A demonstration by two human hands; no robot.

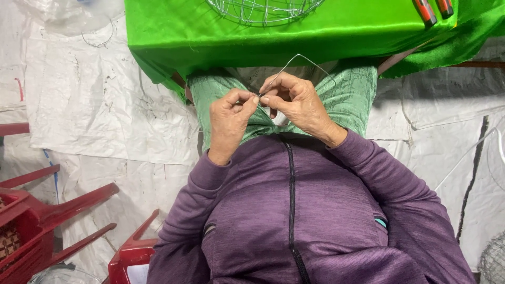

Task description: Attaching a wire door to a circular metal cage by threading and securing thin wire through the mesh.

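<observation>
Hidden and unclear areas: the wire frame (264, 10) on the table is cut off by the top edge, so only its lower curve of thin crossing wires shows. Two red-and-black tool handles (434, 9) at the upper right are also cut off; their working ends are out of view. A white object (277, 117) lies partly hidden behind the hands and cannot be identified. A grey mesh item (494, 259) at the lower right corner is cropped. The point where the wire ends meet is too small to resolve.

Hands: the left hand (230, 122) and the right hand (300, 102) meet over the lap, fingertips touching. Both are closed in a narrow pinch on a thin wire (300, 56), which rises from the fingertips, bends at the top near the table edge, and descends to the right behind the right hand.

Surface and room: the table is covered with a bright green cloth (210, 31) that hangs over its near edge. The person wears a purple zip jacket (294, 210) and green patterned trousers (347, 89). The floor is covered with crumpled white plastic sheeting (89, 105), marked with dark streaks. Red plastic chairs (47, 215) stand at the lower left.
</observation>
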